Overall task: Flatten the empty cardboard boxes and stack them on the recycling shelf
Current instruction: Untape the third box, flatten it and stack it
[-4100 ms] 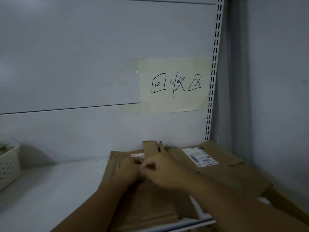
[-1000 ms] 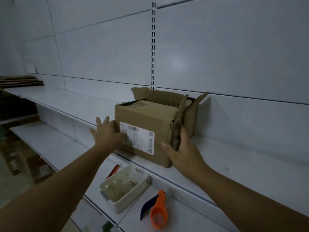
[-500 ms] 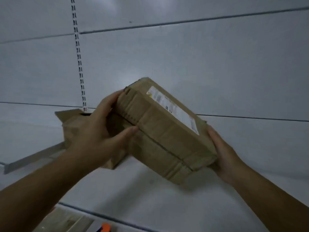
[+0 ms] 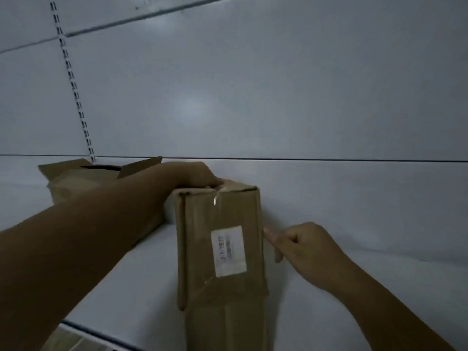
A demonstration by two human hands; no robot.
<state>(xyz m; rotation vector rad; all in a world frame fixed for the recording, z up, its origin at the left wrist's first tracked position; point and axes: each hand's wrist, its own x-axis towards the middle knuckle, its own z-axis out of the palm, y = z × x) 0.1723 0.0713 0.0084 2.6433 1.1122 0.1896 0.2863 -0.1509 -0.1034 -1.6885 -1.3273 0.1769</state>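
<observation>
Box [image 4: 222,249] now down on shelf [image 4: 354,287], not in air.
L hand [image 4: 192,176] grips its top; R hand [image 4: 306,247] curled beside, hold unclear; flattening next.

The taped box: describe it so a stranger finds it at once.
Start at the white shelf along the grey panelled wall. Of the two brown cardboard boxes there, the taped box is the nearer, upright at centre, with the left hand gripping its top. Unlike the open box behind it to the left, its flaps are shut and its front bears a white label.
</observation>
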